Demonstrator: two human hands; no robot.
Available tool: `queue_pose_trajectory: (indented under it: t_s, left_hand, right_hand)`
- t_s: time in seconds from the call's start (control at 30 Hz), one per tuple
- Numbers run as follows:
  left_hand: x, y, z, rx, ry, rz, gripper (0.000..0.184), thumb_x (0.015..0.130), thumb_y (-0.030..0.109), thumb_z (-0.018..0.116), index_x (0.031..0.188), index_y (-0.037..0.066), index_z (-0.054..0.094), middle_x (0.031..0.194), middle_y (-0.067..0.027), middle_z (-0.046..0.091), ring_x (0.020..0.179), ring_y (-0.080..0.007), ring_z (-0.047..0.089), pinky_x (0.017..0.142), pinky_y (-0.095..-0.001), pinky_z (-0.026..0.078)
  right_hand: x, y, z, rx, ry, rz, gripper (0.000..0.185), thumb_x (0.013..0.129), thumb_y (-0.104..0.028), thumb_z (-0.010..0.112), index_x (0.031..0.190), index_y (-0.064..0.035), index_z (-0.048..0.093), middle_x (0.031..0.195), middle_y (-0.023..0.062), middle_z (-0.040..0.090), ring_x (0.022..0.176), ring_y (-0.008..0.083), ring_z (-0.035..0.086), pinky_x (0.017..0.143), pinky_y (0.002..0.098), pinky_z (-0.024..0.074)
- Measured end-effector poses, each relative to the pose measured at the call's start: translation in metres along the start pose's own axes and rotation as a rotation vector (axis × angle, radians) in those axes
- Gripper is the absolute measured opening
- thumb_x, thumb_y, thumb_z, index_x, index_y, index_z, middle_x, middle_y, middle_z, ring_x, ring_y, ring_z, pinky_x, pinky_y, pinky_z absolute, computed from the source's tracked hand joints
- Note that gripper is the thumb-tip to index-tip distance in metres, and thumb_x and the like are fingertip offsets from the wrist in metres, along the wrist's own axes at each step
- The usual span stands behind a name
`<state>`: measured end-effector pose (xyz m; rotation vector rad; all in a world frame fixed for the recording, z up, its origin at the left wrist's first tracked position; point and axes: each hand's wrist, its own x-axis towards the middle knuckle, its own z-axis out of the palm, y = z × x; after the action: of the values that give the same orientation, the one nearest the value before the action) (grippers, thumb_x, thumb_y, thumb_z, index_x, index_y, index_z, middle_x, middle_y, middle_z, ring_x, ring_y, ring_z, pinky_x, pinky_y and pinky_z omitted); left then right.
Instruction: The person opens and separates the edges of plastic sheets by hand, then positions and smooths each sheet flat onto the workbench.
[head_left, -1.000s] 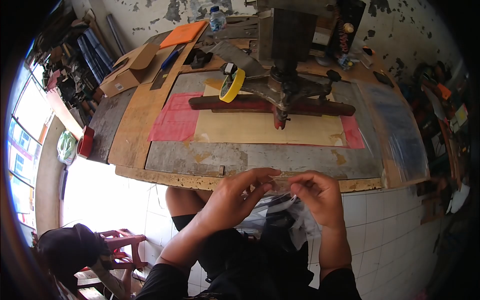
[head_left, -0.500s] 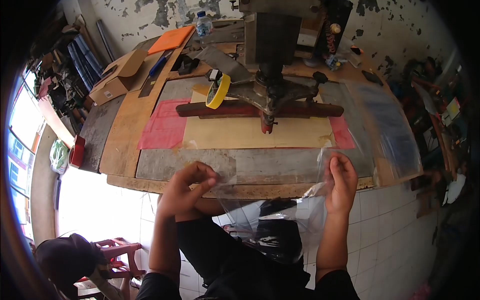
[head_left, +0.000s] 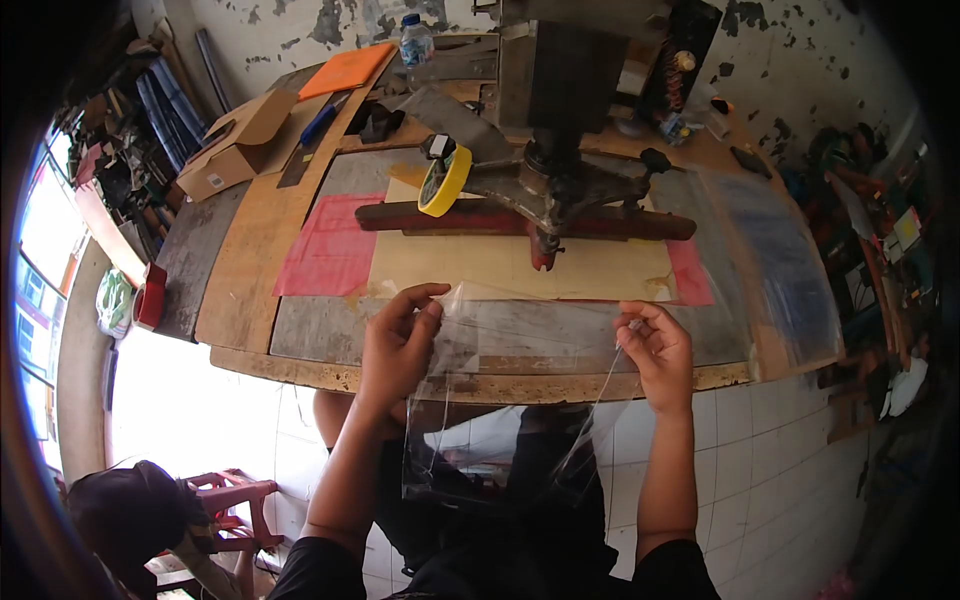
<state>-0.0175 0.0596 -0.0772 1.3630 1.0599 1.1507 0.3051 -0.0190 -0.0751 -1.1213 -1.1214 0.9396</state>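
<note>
A clear plastic sheet (head_left: 500, 440) hangs between my hands, in front of the table's near edge and above my lap. My left hand (head_left: 398, 345) pinches its upper left corner. At the upper right corner, my right hand (head_left: 655, 350) grips the film between thumb and fingers. Beyond them stands a press with a dark red bar (head_left: 480, 222). Under the bar lies a cream-coloured sheet (head_left: 450, 265) with pink ends (head_left: 325, 245). A yellow tape roll (head_left: 446, 183) hangs on the press's left arm. Whether the plastic is one layer or a bag, I cannot tell.
On the table's left are an open cardboard box (head_left: 237, 150), a blue cutter (head_left: 320, 118) and an orange folder (head_left: 347, 68). A water bottle (head_left: 415, 45) stands behind. Transparent sheets (head_left: 775, 260) lie at right. A person (head_left: 135, 520) is at lower left by a red stool (head_left: 235, 505).
My left hand has risen and now pinches the plastic's upper left corner. My right hand has shifted slightly left, and the sheet hangs more spread out between both hands.
</note>
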Motion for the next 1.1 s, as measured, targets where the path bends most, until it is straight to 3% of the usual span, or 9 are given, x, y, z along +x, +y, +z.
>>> queue_pose_trajectory:
  t_s: [0.17,0.23,0.27,0.3,0.37,0.47,0.67,0.87,1.1]
  left_hand:
    - [-0.001,-0.004,0.0,0.089,-0.042,0.097,0.028,0.101,0.017,0.071,0.122,-0.001,0.069,0.085,0.0013,0.07,0.077,-0.0051,0.06,0.068,-0.0212,0.046]
    - [0.002,-0.01,-0.005,0.229,-0.081,0.138,0.026,0.098,0.018,0.075,0.112,-0.002,0.069,0.091,-0.0032,0.075,0.084,-0.0068,0.064,0.073,-0.0217,0.049]
    - [0.0,-0.008,-0.003,0.213,-0.04,0.155,0.021,0.099,0.018,0.075,0.105,-0.001,0.069,0.089,-0.0038,0.075,0.08,-0.0066,0.065,0.068,-0.0222,0.05]
    - [-0.002,-0.004,-0.002,0.212,-0.041,0.153,0.021,0.099,0.018,0.075,0.105,-0.001,0.069,0.089,-0.0038,0.075,0.08,-0.0066,0.065,0.068,-0.0222,0.05]
    - [-0.007,0.005,-0.001,0.07,-0.006,-0.039,0.02,0.1,0.019,0.074,0.106,0.0,0.069,0.09,-0.0028,0.074,0.077,-0.0065,0.065,0.063,-0.0223,0.05]
    - [-0.009,0.01,0.0,-0.019,0.023,-0.079,0.02,0.101,0.019,0.073,0.107,0.001,0.068,0.092,-0.0024,0.074,0.075,-0.0054,0.066,0.059,-0.0215,0.049]
    - [-0.005,-0.003,0.0,-0.027,0.028,0.047,0.02,0.102,0.019,0.073,0.106,0.001,0.068,0.093,-0.0028,0.073,0.078,-0.0065,0.069,0.056,-0.0211,0.049]
    - [-0.006,0.002,0.001,0.028,0.041,0.036,0.02,0.101,0.019,0.073,0.107,0.001,0.068,0.088,-0.0022,0.072,0.074,-0.0063,0.067,0.054,-0.0212,0.048]
    - [-0.003,-0.007,-0.001,0.085,0.042,0.072,0.021,0.101,0.019,0.073,0.109,0.0,0.069,0.091,-0.0031,0.073,0.075,-0.0052,0.065,0.057,-0.0227,0.048]
  right_hand:
    - [0.001,0.004,-0.007,-0.082,-0.012,0.003,0.03,0.094,-0.003,0.077,0.122,0.0039,0.068,0.104,0.0034,0.067,0.092,0.008,0.063,0.084,0.0234,0.051]
    - [0.002,0.004,-0.011,-0.043,-0.064,-0.005,0.031,0.094,-0.006,0.079,0.121,0.0024,0.067,0.097,0.0005,0.066,0.084,0.006,0.059,0.074,0.02,0.0476]
    - [0.002,0.005,-0.014,-0.044,-0.062,-0.004,0.031,0.094,-0.006,0.079,0.121,0.0024,0.067,0.097,0.0005,0.066,0.084,0.006,0.059,0.074,0.02,0.0476]
    - [0.003,0.007,-0.017,-0.016,-0.102,0.009,0.028,0.093,-0.005,0.079,0.118,0.0027,0.068,0.098,0.0008,0.066,0.087,0.0064,0.06,0.077,0.0212,0.0494]
    - [0.003,0.005,-0.021,0.011,-0.144,0.025,0.026,0.093,-0.004,0.08,0.116,0.0029,0.07,0.098,0.0011,0.066,0.089,0.0067,0.062,0.081,0.0225,0.0512]
    - [0.004,-0.002,-0.023,-0.093,-0.102,0.068,0.023,0.093,-0.004,0.08,0.113,0.0032,0.071,0.097,0.0012,0.068,0.09,0.007,0.062,0.082,0.0227,0.0511]
    - [0.005,-0.009,-0.015,-0.047,-0.041,0.087,0.018,0.098,-0.01,0.076,0.109,0.0034,0.072,0.1,0.0031,0.072,0.088,0.0071,0.062,0.082,0.0226,0.0506]
    - [0.005,-0.006,-0.018,-0.067,-0.047,0.146,0.017,0.1,-0.014,0.074,0.104,0.0028,0.071,0.099,0.0023,0.072,0.086,0.0069,0.061,0.081,0.0229,0.0495]
    - [0.009,0.003,-0.015,-0.122,0.005,0.057,0.015,0.101,-0.014,0.072,0.102,0.0012,0.068,0.092,0.0018,0.071,0.084,0.0064,0.06,0.078,0.022,0.0476]
